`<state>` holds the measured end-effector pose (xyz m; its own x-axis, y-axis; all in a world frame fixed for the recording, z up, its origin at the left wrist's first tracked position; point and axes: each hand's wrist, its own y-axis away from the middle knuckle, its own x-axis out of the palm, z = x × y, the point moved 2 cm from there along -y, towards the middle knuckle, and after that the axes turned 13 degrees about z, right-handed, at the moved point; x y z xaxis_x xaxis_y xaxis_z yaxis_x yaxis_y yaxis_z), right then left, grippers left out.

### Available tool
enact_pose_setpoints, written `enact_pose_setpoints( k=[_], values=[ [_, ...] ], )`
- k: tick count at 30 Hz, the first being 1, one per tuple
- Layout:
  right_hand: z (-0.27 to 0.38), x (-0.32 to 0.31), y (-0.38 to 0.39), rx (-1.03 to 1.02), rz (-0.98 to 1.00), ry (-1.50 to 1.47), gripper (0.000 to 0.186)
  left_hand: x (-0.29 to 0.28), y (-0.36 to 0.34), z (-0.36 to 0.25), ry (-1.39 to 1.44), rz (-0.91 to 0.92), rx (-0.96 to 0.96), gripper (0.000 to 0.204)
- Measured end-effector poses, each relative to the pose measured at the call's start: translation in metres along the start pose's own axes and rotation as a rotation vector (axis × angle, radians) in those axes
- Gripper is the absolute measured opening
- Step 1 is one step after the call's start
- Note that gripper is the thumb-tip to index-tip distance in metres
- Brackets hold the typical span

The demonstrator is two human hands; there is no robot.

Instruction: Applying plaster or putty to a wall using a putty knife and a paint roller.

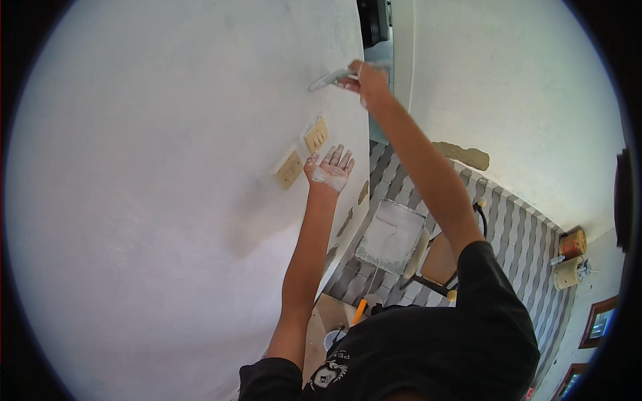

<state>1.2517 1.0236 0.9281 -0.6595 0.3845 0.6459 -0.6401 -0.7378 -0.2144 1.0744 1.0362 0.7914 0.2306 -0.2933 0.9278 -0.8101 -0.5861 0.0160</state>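
Observation:
My right hand (369, 81) is closed around a trowel (326, 81), a thin, greyish, smeared blade held close to the white wall (167, 134). The fingers cover its handle, and motion blurs its far end. Lower down, my left hand (331, 168) is open, palm up and fingers apart, with white paste on palm and fingertips. It holds nothing. Just beside it on the wall are two cream plates, a switch plate (316, 134) with several rockers and a second plate (289, 170) below it.
A paste-smeared board (391, 237) is beside a chair (439, 259) on the patterned tile floor (515, 234). Two buckets (567, 273) stand by the far-right wall. A small white tub (334, 339) is near my body. The wall ends at an opening (380, 67) near my right hand.

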Motion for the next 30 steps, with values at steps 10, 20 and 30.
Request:
enact_pose_setpoints(
  k=[10, 20, 30],
  values=[
    [0.068, 0.036, -0.016, -0.181, 0.176, 0.072, 0.023, 0.001, 0.011, -0.009, -0.023, 0.021, -0.011, 0.062],
    [-0.024, 0.001, -0.001, 0.099, 0.015, 0.238, 0.021, -0.006, 0.014, -0.004, -0.009, 0.015, -0.011, 0.062],
    [0.083, 0.077, -0.005, -0.239, 0.203, 0.259, 0.02, -0.008, 0.029, -0.015, -0.022, -0.002, 0.055, 0.065]
  ],
)
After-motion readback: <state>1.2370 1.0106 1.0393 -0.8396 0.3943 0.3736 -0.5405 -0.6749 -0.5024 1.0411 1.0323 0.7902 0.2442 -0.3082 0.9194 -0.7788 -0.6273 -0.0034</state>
